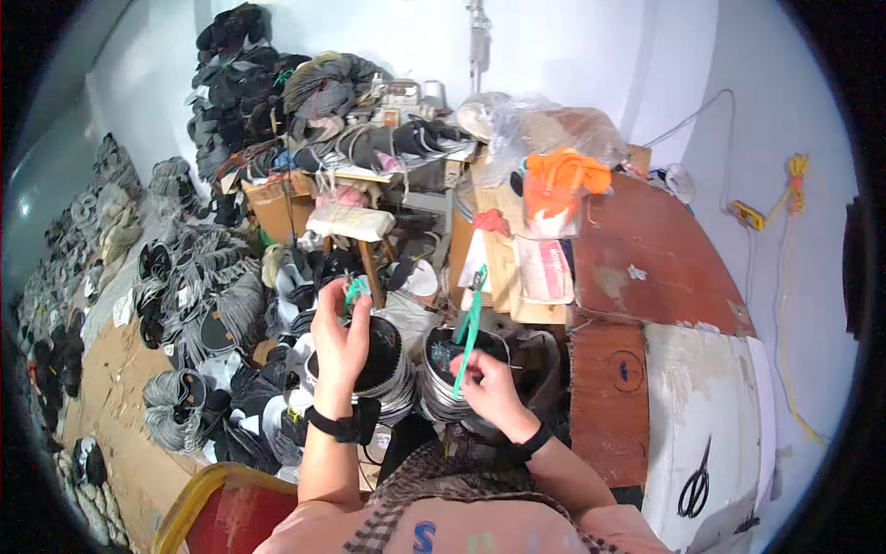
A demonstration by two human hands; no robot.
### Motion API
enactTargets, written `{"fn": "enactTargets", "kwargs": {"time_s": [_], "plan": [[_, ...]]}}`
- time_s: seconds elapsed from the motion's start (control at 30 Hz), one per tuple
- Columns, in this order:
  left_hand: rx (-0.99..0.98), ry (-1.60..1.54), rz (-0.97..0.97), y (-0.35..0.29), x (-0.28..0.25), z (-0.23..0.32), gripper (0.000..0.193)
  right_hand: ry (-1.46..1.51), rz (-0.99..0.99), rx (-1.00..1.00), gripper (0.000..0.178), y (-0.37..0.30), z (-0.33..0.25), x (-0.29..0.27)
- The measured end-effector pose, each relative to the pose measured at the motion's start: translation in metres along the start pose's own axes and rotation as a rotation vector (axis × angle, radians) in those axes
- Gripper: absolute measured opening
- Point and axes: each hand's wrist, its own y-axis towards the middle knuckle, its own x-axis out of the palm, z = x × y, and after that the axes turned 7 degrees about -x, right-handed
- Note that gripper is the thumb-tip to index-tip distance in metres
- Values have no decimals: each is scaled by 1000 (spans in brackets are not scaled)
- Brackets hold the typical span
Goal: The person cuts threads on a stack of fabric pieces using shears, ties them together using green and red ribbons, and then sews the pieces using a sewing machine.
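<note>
My left hand (pixel 340 340) is raised in front of me, its fingers closed on a short looped piece of green strip (pixel 354 290). To its right, my right hand (pixel 491 390) pinches a long flat green strip (pixel 472 329), which stands up above the fingers and slants toward the wooden boards. Below and between the hands are two round bundles with dark tops and grey layered sides, the left bundle (pixel 392 392) close under my left wrist and the right bundle (pixel 437 399) beside my right fingers. What the bundles are made of is hard to make out.
Piles of grey and black bundles (pixel 208 295) cover the left side. A white-topped stool (pixel 351 222) stands ahead. Right of me are a brown board (pixel 646 245), a tub of orange cloth (pixel 554 208) and black scissors (pixel 697 485). A red chair (pixel 231 512) is at lower left.
</note>
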Motion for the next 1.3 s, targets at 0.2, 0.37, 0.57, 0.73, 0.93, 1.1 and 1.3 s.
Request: {"fn": "enactTargets", "kwargs": {"time_s": [0.2,0.37,0.57,0.73,0.93,1.1,1.3], "plan": [[-146,-364,-201,7,18,-26,13,-76,260,-136,53,40,26,-8],[-160,-386,-232,6,13,-32,13,-139,51,-141,53,43,36,8],[-47,-180,-260,6,4,-34,16,-74,16,-1,44,43,55,9],[65,251,-144,-5,-15,-25,35,-47,144,-153,36,37,58,16],[78,174,-149,4,-15,-15,25,-216,390,-224,21,25,38,26],[-126,86,-72,33,-5,-15,45,-241,185,-200,18,35,26,29],[128,161,-11,29,3,-24,20,-335,141,-534,29,55,-1,56]]}}
